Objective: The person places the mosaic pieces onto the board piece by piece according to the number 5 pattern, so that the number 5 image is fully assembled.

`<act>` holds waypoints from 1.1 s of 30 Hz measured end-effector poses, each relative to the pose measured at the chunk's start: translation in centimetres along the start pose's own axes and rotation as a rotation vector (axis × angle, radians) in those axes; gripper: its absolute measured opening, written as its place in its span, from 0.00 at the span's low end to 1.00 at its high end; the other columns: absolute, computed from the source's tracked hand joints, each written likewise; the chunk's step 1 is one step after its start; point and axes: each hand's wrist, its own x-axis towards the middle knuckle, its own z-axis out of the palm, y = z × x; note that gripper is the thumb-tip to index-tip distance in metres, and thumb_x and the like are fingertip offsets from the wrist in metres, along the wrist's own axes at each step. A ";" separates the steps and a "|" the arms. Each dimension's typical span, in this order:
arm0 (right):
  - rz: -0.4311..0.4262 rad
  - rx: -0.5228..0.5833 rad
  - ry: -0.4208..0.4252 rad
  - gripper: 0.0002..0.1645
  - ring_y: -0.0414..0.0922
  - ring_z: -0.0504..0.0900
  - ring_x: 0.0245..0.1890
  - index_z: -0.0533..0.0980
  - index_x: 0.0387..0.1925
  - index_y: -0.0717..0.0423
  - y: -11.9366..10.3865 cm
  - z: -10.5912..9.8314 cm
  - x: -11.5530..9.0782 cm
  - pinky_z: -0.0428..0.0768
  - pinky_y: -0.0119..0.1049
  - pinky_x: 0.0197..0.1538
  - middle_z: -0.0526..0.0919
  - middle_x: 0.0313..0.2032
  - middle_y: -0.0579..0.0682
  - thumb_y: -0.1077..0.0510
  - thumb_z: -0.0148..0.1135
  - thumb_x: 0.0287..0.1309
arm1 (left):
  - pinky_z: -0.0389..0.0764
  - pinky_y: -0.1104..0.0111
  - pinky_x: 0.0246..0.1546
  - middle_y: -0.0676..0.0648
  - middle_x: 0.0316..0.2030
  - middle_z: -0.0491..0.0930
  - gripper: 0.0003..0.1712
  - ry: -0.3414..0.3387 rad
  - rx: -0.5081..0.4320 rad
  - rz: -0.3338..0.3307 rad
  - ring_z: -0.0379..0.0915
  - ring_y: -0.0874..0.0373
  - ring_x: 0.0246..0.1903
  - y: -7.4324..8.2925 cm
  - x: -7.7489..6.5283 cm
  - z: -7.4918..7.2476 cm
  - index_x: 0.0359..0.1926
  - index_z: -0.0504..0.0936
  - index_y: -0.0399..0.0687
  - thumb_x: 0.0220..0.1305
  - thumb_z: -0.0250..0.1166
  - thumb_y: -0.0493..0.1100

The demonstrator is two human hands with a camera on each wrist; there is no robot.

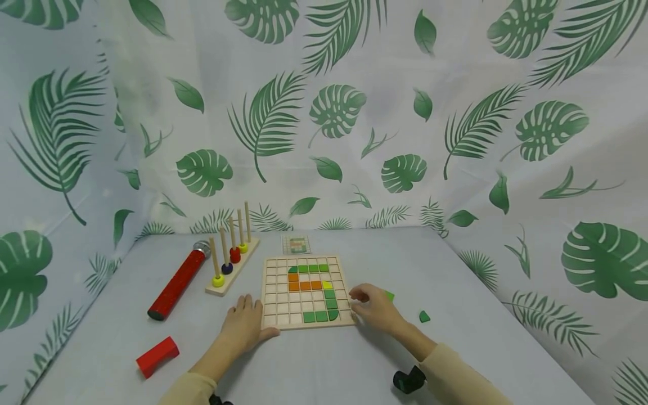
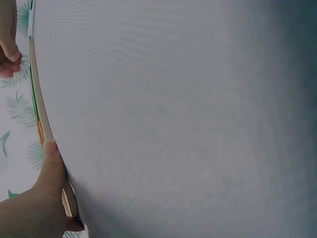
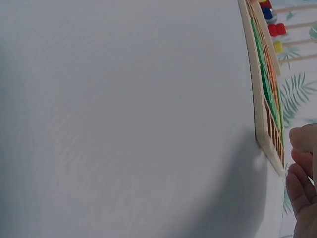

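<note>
A square wooden grid board (image 1: 283, 309) lies on the table, with green, orange and yellow tiles set in some cells. Against its left edge rests my left hand (image 1: 244, 326), fingers extended forward and thumb along the front edge; the left wrist view shows that thumb (image 2: 51, 171) touching the rim. My right hand (image 1: 377, 308) hovers by the board's right edge, fingers loosely bent. Nothing shows between its fingertips in the right wrist view, where the hand (image 3: 304, 173) is partly cut off. A light green piece (image 1: 389, 295) lies partly hidden behind that hand.
A dark green piece (image 1: 424, 316) lies farther right. Behind the board is a small pattern card (image 1: 296, 244). At left stand a peg rack with beads (image 1: 217, 290), a red microphone (image 1: 179, 284) and a red block (image 1: 157, 356). A black object (image 1: 409, 380) sits by the right sleeve.
</note>
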 end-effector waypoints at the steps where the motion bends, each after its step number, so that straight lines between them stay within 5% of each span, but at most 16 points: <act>1: 0.014 -0.010 0.008 0.14 0.39 0.77 0.38 0.78 0.40 0.56 0.3 -0.2 -0.1 0.79 0.38 0.44 0.80 0.36 0.43 0.66 0.68 0.50 | 0.69 0.43 0.53 0.24 0.56 0.66 0.50 -0.001 -0.002 -0.001 0.61 0.33 0.58 0.0 0.0 0.0 0.55 0.71 0.28 0.52 0.60 0.72; 14: -0.027 -0.104 0.134 0.16 0.46 0.80 0.37 0.78 0.37 0.61 4.6 -3.4 -2.7 0.81 0.40 0.41 0.82 0.35 0.50 0.71 0.70 0.43 | 0.70 0.44 0.52 0.24 0.55 0.66 0.50 0.019 0.005 0.008 0.62 0.33 0.57 0.1 -0.2 -0.2 0.54 0.71 0.27 0.52 0.60 0.71; 22: 0.021 -0.180 0.181 0.19 0.50 0.78 0.37 0.77 0.39 0.65 7.3 -5.5 -4.3 0.79 0.44 0.39 0.79 0.35 0.53 0.71 0.71 0.41 | 0.72 0.45 0.51 0.25 0.53 0.67 0.49 0.035 0.018 0.016 0.63 0.35 0.56 0.0 -0.1 0.2 0.54 0.71 0.28 0.52 0.60 0.71; 33: 0.102 -0.256 0.132 0.19 0.53 0.74 0.37 0.76 0.41 0.69 9.1 -7.7 -5.4 0.76 0.48 0.38 0.76 0.35 0.57 0.66 0.69 0.45 | 0.71 0.46 0.52 0.26 0.55 0.66 0.50 0.017 0.027 0.001 0.63 0.35 0.56 0.0 0.1 0.0 0.55 0.71 0.28 0.53 0.59 0.72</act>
